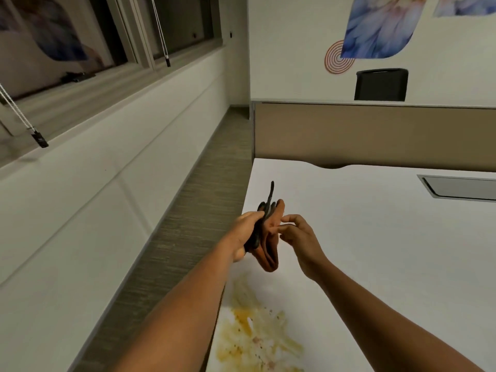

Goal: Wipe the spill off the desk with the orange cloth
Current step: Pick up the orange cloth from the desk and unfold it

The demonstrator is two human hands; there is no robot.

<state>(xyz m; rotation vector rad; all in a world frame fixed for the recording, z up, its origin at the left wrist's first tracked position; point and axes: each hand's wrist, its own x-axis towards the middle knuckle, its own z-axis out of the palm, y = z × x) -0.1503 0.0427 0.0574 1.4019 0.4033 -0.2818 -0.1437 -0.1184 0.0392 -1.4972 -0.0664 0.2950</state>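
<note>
Two hands up: left hand (pixel 248 232) grips orange cloth (pixel 268 245) above spill (pixel 255 334), right hand (pixel 295 234) pinches its edge. Bunched cloth may smear across surface (pixel 375 251).

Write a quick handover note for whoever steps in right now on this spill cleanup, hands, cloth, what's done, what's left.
Left hand: grips the bunched orange cloth, held up above the desk.
Right hand: pinching at the cloth's edge.
Spill: yellowish smear with specks, near the desk's left edge, nearer the person than the cloth.
Done: cloth is in hand.
Left: bring the cloth down onto the spill and wipe; streaks suggest some smearing, but plenty is on the desk.
</note>
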